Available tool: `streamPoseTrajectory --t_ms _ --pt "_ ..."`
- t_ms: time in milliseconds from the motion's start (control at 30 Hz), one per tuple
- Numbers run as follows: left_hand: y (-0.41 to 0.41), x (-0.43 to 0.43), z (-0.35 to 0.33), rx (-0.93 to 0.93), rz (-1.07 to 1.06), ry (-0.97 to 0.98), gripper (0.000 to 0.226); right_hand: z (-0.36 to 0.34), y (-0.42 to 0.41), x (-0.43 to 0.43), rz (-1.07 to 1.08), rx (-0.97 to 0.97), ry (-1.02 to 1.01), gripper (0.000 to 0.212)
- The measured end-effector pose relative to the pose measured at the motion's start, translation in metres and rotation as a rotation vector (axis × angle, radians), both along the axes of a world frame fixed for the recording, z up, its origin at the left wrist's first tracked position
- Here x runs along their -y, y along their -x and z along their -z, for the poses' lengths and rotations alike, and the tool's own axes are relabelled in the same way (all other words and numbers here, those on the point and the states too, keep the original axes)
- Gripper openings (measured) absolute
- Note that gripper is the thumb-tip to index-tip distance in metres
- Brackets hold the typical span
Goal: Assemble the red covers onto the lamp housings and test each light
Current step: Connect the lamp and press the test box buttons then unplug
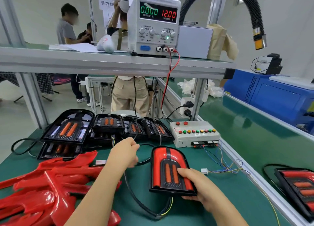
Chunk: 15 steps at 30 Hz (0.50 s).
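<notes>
Green bench mat (226, 197). Loose red covers (44, 188) are piled near-left, with bare black lamp housings (68, 127) stacked behind them. The power supply (153, 25) on the shelf reads 0.000 A, 12.00 V. The assembled lamp (168, 168), red cover on, lies flat at mat centre, unlit. The button test box (192, 137) sits behind it to the right. Right hand (198, 186) grasps the lamp's near-right corner, thumb on top, fingers under. Left hand (125, 154) is curled at the black cable (134, 197); can't tell if it's actually gripping. A white connector (204, 171) lies just right of the lamp.
</notes>
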<state>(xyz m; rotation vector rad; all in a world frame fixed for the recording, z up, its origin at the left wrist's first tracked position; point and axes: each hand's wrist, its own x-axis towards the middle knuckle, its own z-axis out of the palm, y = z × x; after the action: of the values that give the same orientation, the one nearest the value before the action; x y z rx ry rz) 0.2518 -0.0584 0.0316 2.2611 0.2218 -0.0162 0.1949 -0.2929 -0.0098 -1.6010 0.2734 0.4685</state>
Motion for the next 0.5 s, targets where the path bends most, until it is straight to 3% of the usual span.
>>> streamPoseTrajectory --t_ms 67,100,233,300,500 --pt "0.001 0.018 -0.004 -0.028 -0.067 0.493 0.017 0.000 0.003 0.000 0.069 0.006 -0.190 0.041" --pt "0.000 0.025 -0.005 -0.026 -0.085 0.640 0.019 -0.001 0.004 -0.001 0.095 -0.001 -0.283 0.046" --pt "-0.005 0.047 -0.007 -0.076 -0.135 0.951 0.023 -0.001 0.009 -0.003 0.085 -0.087 -0.536 0.043" --pt "-0.009 0.053 -0.009 -0.135 -0.109 0.966 0.024 0.002 0.011 -0.004 0.047 -0.123 -0.586 0.043" --pt "-0.007 0.052 -0.006 -0.204 0.044 0.732 0.014 -0.001 0.013 -0.008 0.111 -0.115 -0.580 0.045"
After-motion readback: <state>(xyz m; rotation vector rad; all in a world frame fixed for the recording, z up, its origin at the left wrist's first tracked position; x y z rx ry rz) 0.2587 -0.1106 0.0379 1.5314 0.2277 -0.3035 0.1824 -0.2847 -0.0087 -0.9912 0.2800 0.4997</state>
